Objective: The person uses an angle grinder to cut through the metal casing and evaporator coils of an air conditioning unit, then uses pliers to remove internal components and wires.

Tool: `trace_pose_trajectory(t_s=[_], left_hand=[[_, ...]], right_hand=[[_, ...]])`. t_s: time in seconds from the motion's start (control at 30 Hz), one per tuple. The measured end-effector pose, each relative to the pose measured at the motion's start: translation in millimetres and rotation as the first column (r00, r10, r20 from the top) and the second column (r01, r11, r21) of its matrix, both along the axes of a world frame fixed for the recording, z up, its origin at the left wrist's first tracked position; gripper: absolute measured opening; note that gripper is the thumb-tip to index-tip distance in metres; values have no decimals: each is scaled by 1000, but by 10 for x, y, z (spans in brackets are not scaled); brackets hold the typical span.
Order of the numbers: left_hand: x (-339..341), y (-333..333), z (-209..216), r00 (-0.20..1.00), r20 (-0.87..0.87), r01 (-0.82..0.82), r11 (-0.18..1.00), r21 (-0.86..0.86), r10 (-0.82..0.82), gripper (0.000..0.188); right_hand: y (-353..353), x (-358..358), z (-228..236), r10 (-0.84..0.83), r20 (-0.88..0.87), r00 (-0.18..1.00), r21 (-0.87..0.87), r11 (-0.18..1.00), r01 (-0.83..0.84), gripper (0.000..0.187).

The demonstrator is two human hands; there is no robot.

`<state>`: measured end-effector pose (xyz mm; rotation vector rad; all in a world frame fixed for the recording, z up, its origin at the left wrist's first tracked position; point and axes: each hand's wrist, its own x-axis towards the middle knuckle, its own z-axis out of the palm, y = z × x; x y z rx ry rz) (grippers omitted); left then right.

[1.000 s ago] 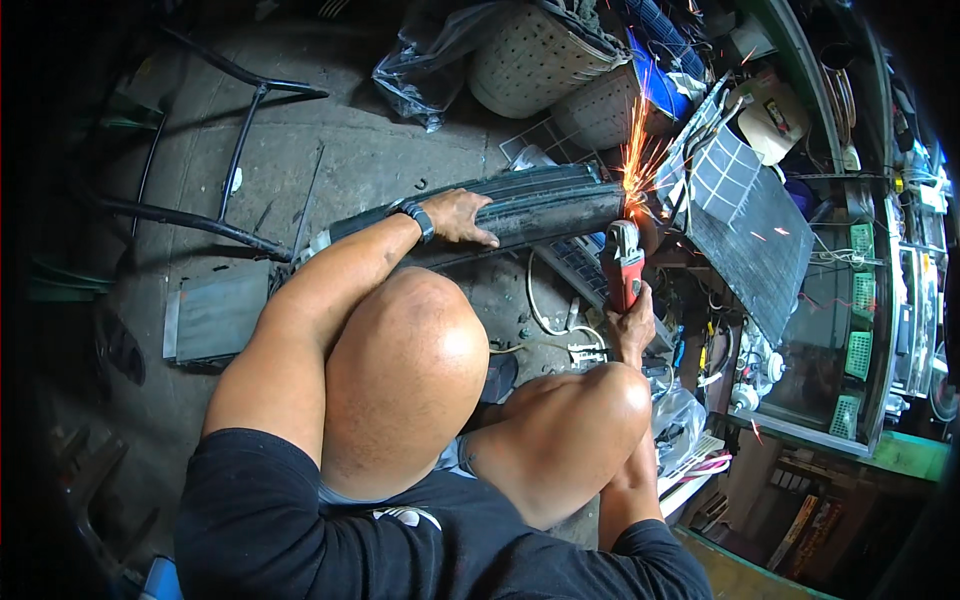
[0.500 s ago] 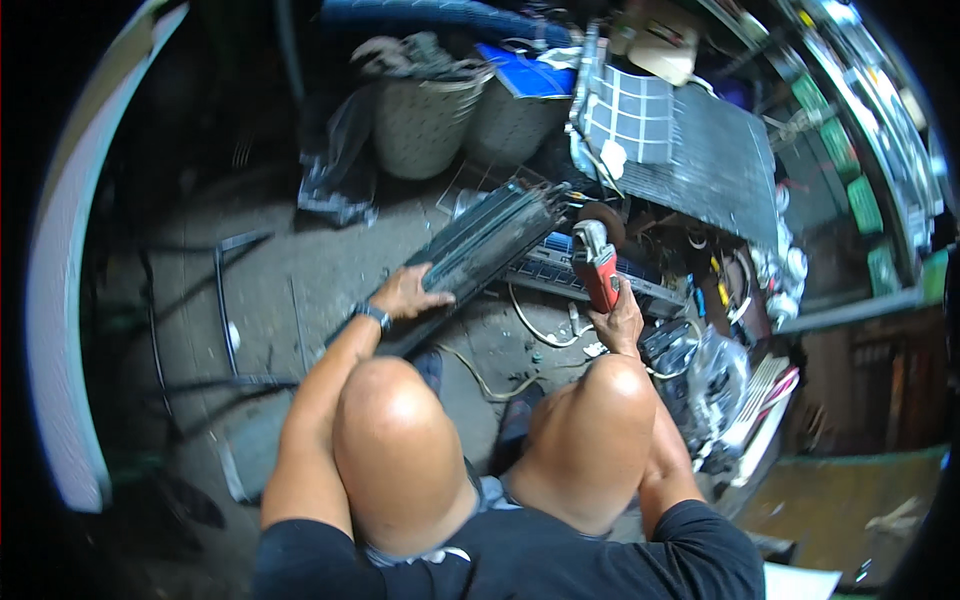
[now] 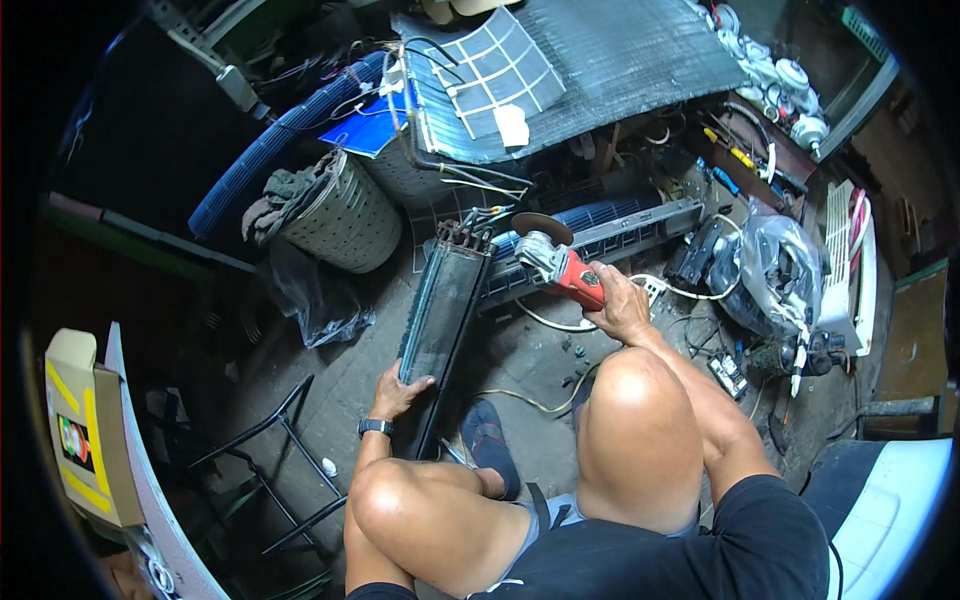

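Gripping the red angle grinder [image 3: 562, 272], the right hand [image 3: 620, 305] holds its disc beside the top end of the long coil panel [image 3: 440, 320]; the left hand [image 3: 398, 388] clasps the panel's lower end. Advisable: brace the panel firmly, disc square.

A long finned coil [image 3: 440, 320] lies on the floor [image 3: 520, 350], running from near to far. The grinder [image 3: 555, 262] sits right of its far end. A basket [image 3: 340, 215] stands far left, a plastic bag [image 3: 775, 265] far right.
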<state>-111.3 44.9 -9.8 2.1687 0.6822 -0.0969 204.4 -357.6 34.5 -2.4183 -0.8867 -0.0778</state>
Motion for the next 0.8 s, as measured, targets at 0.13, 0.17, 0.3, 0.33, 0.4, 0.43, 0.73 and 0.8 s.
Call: trace_pose_trajectory(t_s=[0.13,0.17,0.3,0.33,0.4,0.43,0.73,0.8], left_hand=[[-44,54,-53,989,-149,44,992,121,-26,66],[-42,22,-75,994,-111,-3,989,146,19,66],[-118,51,-178,994,29,-107,992,66,105,67],[-95,73,-167,994,22,-108,992,67,106,67],[-63,111,-147,981,-180,-45,992,116,66,62],[-43,79,-153,981,-184,-44,992,116,65,62],[-103,58,-184,987,-101,-119,990,68,126,51],[-50,-18,-171,960,-228,-139,984,109,161,53]], right_hand=[[-23,110,-67,58,-3,998,40,998,-57,88],[-40,135,-72,82,14,997,35,996,-83,88],[-75,227,-157,108,-1,994,71,992,-108,88],[-88,261,-175,109,-9,994,58,992,-109,89],[-139,295,-207,115,-18,993,63,992,-113,89],[-170,312,-223,119,-18,993,65,991,-118,89],[-253,354,-273,112,-1,994,79,991,-111,88],[-283,359,-290,118,3,993,63,991,-118,87]])
